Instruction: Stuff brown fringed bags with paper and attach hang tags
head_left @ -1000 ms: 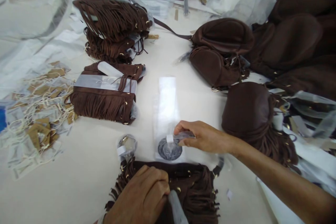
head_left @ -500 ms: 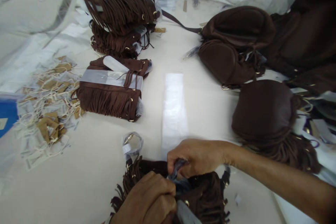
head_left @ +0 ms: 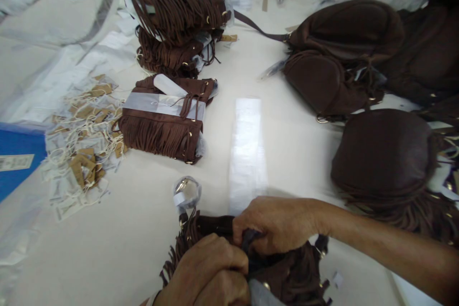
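At the bottom centre lies a dark brown fringed bag (head_left: 297,267) with small gold-coloured studs, its mouth parted. My left hand (head_left: 213,272) is closed at the front rim of the bag, fingers curled. My right hand (head_left: 274,224) reaches in from the right and pinches dark crumpled material (head_left: 252,238) at the mouth; I cannot tell whether this is lining or something separate. A pale plastic-like strip (head_left: 263,294) shows below my left fingers. Beyond the bag's left corner is a metal ring (head_left: 187,190) wrapped in clear plastic.
A folded brown bag with a pale band (head_left: 163,126) lies left of centre, more fringed bags (head_left: 175,12) behind it. Tags with strings (head_left: 86,148) pile at left. Smooth brown bags (head_left: 383,153) stand right. A white strip (head_left: 247,148) lies mid-table.
The whole scene has shifted rightward in view as the camera turned slightly. Both hands stay closed at the bag's mouth, and the dark material between them sits a little lower.
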The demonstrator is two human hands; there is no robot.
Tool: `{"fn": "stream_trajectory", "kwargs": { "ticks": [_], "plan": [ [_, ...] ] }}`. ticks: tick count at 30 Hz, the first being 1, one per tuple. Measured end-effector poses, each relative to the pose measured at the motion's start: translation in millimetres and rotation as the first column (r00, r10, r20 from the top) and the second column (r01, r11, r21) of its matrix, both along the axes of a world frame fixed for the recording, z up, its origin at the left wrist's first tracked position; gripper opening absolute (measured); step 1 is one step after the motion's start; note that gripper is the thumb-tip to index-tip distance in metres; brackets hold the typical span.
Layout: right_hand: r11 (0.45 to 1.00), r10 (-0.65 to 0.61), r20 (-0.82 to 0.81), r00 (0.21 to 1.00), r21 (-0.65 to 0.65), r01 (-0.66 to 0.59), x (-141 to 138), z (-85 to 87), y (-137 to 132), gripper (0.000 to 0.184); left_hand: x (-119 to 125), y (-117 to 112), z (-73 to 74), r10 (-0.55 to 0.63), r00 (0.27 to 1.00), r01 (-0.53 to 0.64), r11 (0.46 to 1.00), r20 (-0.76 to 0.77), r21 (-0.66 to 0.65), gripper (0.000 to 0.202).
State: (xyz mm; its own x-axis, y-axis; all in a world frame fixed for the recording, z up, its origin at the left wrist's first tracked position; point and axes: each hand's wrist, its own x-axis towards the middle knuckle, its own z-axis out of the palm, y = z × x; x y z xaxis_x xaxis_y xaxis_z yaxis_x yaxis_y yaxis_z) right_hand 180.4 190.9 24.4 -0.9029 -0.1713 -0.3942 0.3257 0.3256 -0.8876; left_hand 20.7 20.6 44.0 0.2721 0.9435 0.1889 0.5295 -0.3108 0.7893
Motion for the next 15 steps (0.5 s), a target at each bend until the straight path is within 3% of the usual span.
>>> {"fn": "stream_trajectory", "kwargs": {
  "ticks": [5, 11, 13, 15],
  "plan": [
    [0.997, -0.046, 0.012, 0.999, -0.061, 0.047, -4, -6.7, -9, 0.030, 2, -4, -11.1, 0.006, 0.999, -0.008, 0.999, -0.045, -0.042, 0.026],
    [0.997, -0.043, 0.041, 0.998, -0.055, 0.046, -5, -18.8, -43, 0.020, 1, -1, -3.5, -0.002, 1.000, -0.001, 0.990, -0.020, -0.140, 0.032],
    [0.997, 0.025, 0.045, 0.999, -0.067, -0.022, -4, -12.9, -41, 0.017, 1, 1, -7.6, 0.008, 1.000, -0.008, 0.988, -0.001, -0.153, 0.031],
    [0.992, 0.127, 0.010, 0.992, 0.009, -0.127, -3, -2.5, -31, 0.017, 1, 0, -17.1, 0.009, 1.000, -0.010, 0.992, -0.004, -0.128, 0.025]
  ]
}}
